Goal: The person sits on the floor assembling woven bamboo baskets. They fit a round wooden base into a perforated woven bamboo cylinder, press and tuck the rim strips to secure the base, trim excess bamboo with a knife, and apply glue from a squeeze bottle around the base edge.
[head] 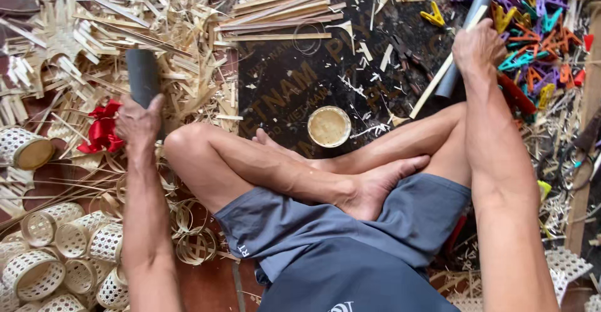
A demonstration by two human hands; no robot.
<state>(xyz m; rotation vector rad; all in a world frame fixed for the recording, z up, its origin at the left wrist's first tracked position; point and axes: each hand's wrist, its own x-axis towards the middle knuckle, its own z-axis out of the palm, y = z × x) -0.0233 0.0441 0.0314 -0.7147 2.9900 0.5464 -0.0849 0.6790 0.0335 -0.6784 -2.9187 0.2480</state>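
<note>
From the head view, a dark grey tube (143,76) is clasped by the left hand (139,121); a second tube (466,33) with a bamboo strip (438,77) is gripped by the right hand (479,48). Beyond it, the strip could probably be snagged on the clips (532,49).

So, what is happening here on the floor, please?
A person sits cross-legged among bamboo strips. The left hand grips a dark grey tube; the right hand holds another grey tube with a pale strip. Small woven baskets lie at the left, coloured clips at the right.
</note>
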